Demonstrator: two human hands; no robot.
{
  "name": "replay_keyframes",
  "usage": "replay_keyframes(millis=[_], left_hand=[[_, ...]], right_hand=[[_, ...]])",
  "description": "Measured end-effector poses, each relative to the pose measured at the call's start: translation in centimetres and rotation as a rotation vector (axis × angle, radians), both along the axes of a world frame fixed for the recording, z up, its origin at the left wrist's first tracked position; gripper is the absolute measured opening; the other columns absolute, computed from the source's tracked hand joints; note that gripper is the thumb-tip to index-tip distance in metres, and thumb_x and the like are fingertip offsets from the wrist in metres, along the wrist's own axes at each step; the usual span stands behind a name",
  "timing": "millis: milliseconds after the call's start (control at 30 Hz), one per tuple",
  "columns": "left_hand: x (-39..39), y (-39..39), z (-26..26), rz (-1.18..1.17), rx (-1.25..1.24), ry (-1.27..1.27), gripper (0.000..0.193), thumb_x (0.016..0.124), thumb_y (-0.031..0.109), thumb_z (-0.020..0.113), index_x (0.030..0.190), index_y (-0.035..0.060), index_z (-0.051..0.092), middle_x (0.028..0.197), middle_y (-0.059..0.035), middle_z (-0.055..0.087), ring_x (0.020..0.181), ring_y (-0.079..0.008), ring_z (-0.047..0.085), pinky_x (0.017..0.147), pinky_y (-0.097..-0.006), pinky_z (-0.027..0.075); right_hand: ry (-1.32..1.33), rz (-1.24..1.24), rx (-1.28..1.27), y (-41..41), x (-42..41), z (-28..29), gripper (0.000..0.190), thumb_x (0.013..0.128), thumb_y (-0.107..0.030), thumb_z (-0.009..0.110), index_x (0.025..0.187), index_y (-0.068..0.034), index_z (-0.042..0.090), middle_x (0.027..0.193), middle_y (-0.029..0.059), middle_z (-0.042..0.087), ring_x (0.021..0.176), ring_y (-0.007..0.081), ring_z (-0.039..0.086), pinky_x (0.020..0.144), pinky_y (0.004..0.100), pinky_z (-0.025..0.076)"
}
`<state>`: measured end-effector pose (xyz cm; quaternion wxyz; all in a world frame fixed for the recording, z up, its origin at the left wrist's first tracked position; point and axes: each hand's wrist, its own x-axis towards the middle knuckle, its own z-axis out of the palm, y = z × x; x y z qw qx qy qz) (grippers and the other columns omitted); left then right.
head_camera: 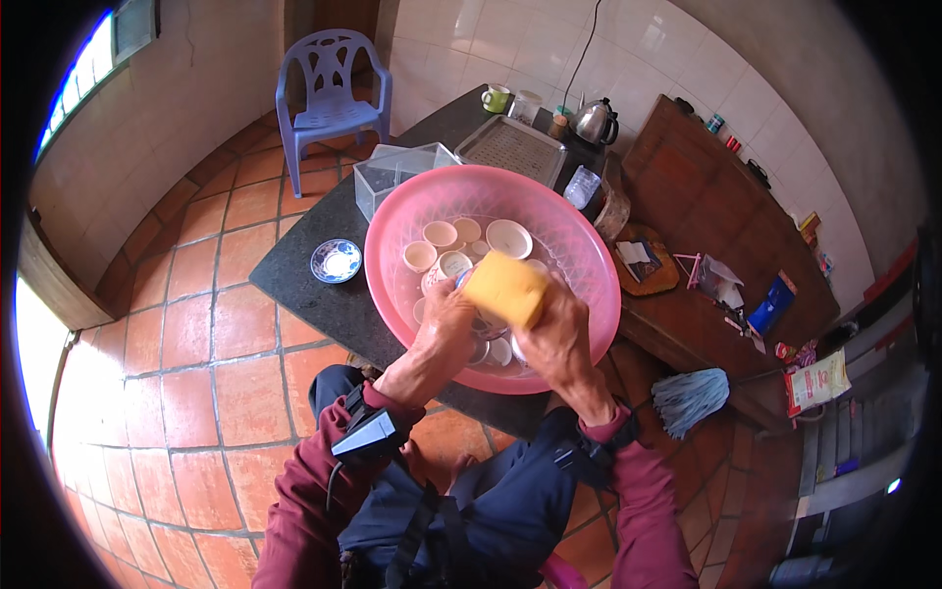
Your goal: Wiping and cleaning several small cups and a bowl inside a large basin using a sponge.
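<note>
Over the pink plastic basin [597,254], my right hand [557,333] grips a yellow sponge [508,288]. My left hand [444,324] holds a small blue-patterned dish [464,278], which the sponge mostly covers, so its exact shape is hidden. Inside the basin lie several small white cups, among them an upright cup [420,256] and a wider bowl [509,238]. One patterned cup [454,263] sits bottom up near my left fingers. On the dark stone table [302,294], left of the basin, rests a blue-and-white saucer [335,261].
Behind the basin are a clear plastic box [397,177], a perforated metal tray [513,151], a green mug [495,98] and a steel kettle [593,121]. A wooden bench [706,221] bearing small items stands at right, near a mop head [690,397]. A blue plastic chair [335,110] stands beyond.
</note>
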<state>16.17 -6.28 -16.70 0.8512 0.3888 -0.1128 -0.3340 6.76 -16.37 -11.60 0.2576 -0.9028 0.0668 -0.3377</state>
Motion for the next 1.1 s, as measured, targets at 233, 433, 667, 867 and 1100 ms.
replay_keyframes(millis=[233,433,667,867,1100], left_hand=[[0.9,1.1,-0.3,0.099,0.536,-1.115,0.027,0.097,0.020,0.060,0.120,0.0076,0.057,0.112,-0.0092,0.063,0.100,-0.0199,0.065,0.084,-0.0394,0.055],[0.5,0.5,2.1,-0.063,-0.081,0.464,0.027,0.103,0.027,0.048,0.123,0.0091,0.050,0.110,-0.0102,0.061,0.099,-0.0264,0.064,0.087,-0.0463,0.055],[0.6,-0.4,1.1,-0.017,-0.152,0.514,0.027,0.105,0.028,0.044,0.117,0.0046,0.049,0.103,-0.0123,0.063,0.092,-0.0269,0.067,0.084,-0.0457,0.056],[3.5,-1.5,-8.0,0.085,0.118,-0.409,0.031,0.105,0.029,0.040,0.121,0.0034,0.049,0.105,-0.0138,0.062,0.097,-0.0275,0.065,0.087,-0.0444,0.053],[0.7,0.4,-1.6,-0.078,-0.267,0.368,0.033,0.101,0.037,0.045,0.114,0.0066,0.052,0.104,-0.0097,0.058,0.093,-0.0246,0.061,0.081,-0.0393,0.051]], right_hand=[[0.043,-0.078,0.141,-2.7,1.6,-1.4,0.036,0.079,-0.015,0.078,0.107,-0.001,0.061,0.098,0.0198,0.067,0.089,0.0377,0.068,0.075,0.0430,0.054],[-0.036,0.109,0.478,-4.1,0.5,-0.2,0.085,0.081,-0.015,0.080,0.146,0.003,0.028,0.123,0.0211,0.059,0.110,0.0273,0.063,0.088,0.0367,0.054],[0.036,0.154,0.033,-1.4,-2.4,0.4,0.082,0.082,-0.012,0.077,0.148,-0.005,0.030,0.125,0.0217,0.054,0.113,0.0372,0.058,0.092,0.0420,0.052],[-0.057,0.114,-0.316,1.4,1.0,-0.8,0.046,0.080,0.000,0.069,0.124,-0.007,0.057,0.108,0.0162,0.056,0.096,0.0347,0.063,0.077,0.0416,0.054],[-0.103,0.172,-0.512,2.4,1.1,-0.5,0.033,0.078,0.000,0.064,0.111,-0.006,0.066,0.108,0.0122,0.058,0.091,0.0285,0.062,0.078,0.0395,0.054]])
